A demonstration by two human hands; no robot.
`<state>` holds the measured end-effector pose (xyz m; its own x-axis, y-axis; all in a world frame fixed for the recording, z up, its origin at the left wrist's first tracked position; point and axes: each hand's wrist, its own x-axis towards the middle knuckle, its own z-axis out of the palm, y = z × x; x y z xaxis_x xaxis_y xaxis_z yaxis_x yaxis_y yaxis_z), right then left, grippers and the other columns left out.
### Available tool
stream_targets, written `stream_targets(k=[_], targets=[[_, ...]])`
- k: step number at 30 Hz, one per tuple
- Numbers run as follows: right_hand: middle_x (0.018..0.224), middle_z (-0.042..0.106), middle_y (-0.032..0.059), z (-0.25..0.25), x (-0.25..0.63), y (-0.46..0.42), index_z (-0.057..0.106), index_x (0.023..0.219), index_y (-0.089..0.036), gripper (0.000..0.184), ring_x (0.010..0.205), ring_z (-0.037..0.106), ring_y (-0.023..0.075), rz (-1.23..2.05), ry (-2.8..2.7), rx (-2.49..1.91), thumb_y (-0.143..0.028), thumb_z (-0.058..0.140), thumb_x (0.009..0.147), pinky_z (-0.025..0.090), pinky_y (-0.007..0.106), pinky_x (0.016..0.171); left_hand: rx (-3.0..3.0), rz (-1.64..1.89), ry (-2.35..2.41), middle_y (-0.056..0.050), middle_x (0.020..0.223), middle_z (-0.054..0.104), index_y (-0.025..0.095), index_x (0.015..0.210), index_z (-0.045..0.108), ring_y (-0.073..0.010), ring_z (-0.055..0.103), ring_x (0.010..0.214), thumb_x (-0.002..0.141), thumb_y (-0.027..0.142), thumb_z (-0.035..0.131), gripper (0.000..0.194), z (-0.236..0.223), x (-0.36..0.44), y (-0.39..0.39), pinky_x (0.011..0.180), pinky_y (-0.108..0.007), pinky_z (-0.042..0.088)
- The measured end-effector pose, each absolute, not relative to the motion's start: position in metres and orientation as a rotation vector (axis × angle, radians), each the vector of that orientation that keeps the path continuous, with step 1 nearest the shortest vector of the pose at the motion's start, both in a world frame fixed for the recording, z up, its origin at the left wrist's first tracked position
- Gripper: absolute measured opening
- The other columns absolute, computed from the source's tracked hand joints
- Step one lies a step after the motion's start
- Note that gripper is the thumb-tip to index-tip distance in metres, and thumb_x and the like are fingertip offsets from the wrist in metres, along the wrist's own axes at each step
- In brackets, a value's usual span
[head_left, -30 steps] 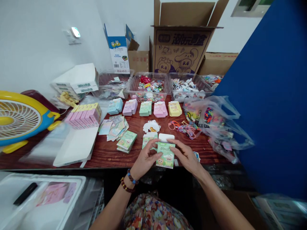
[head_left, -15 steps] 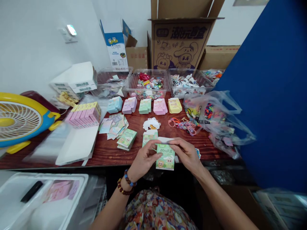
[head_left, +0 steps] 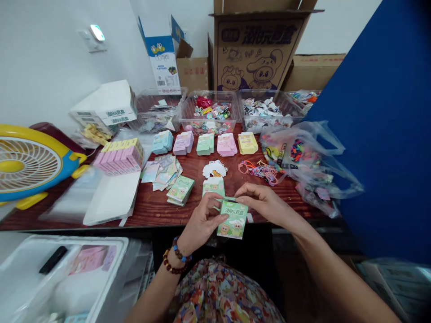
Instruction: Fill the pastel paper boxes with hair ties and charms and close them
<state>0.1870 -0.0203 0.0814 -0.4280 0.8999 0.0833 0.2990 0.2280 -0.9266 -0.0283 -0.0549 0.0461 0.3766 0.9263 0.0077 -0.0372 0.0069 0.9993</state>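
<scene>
You sit at a desk of glossy red-brown wood grain, with a smooth white wall to your left and a deep blue panel rising on your right. Beyond the desk stands an open corrugated carton printed with cartoon animals. Clear plastic trays line the far edge, heaped with small, shiny, colourful pieces. Nearer you, stacks of matte pastel paper boxes stand in a row. On the right, a crinkled translucent plastic bag slumps beside a loose tangle of thin coloured rubber bands. A round yellow-and-blue fan sits at the left end.

Your left hand and right hand both hold a small green cardboard box at the desk's near edge. The left grip is clenched on its upper left side, and the right grip pinches its top edge between the fingertips. A second green box stands just beyond your hands, and a loose green pile lies to its left.
</scene>
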Motion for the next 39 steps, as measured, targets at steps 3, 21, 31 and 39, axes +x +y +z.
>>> stream_targets(k=[3, 21, 31, 39], targets=[[0.098, 0.077, 0.003, 0.086, 0.188, -0.018, 0.075, 0.106, -0.021, 0.025, 0.088, 0.07, 0.0205, 1.204, -1.943, -1.096, -0.033, 0.059, 0.09, 0.055, 0.03, 0.076, 1.315, 0.919, 0.869, 0.0, 0.098, 0.06, 0.025, 0.115, 0.042, -0.0141, 0.063, 0.085, 0.086, 0.031, 0.068, 0.038, 0.046, -0.032, -0.055, 0.077, -0.026, 0.051], [0.107, 0.076, 0.0008, 0.081, 0.182, -0.022, 0.072, 0.116, -0.031, 0.029, 0.094, 0.073, 0.0219, 0.882, -2.204, -1.014, -0.027, 0.053, 0.095, 0.056, 0.033, 0.083, 1.317, 0.965, 0.972, 0.001, 0.094, 0.06, 0.026, 0.121, 0.043, -0.0137, 0.064, 0.079, 0.085, 0.032, 0.068, 0.045, 0.038, -0.036, -0.055, 0.073, -0.026, 0.051], [0.117, 0.072, 0.0074, 0.052, 0.179, -0.043, 0.071, 0.119, -0.026, 0.029, 0.108, 0.068, 0.0231, 0.781, -1.966, -1.03, -0.032, 0.059, 0.093, 0.055, 0.036, 0.093, 1.352, 0.925, 0.944, -0.003, 0.104, 0.058, 0.026, 0.132, 0.054, -0.0157, 0.06, 0.09, 0.088, 0.032, 0.064, 0.045, 0.035, -0.038, -0.05, 0.081, -0.027, 0.05], [0.093, 0.074, 0.0056, 0.029, 0.179, -0.034, 0.074, 0.105, -0.022, 0.025, 0.075, 0.07, 0.0179, 1.099, -1.839, -1.136, -0.038, 0.062, 0.089, 0.058, 0.027, 0.063, 1.416, 0.898, 1.048, -0.005, 0.1, 0.062, 0.022, 0.123, 0.057, -0.0177, 0.063, 0.085, 0.087, 0.034, 0.063, 0.039, 0.027, -0.039, -0.052, 0.077, -0.03, 0.054]])
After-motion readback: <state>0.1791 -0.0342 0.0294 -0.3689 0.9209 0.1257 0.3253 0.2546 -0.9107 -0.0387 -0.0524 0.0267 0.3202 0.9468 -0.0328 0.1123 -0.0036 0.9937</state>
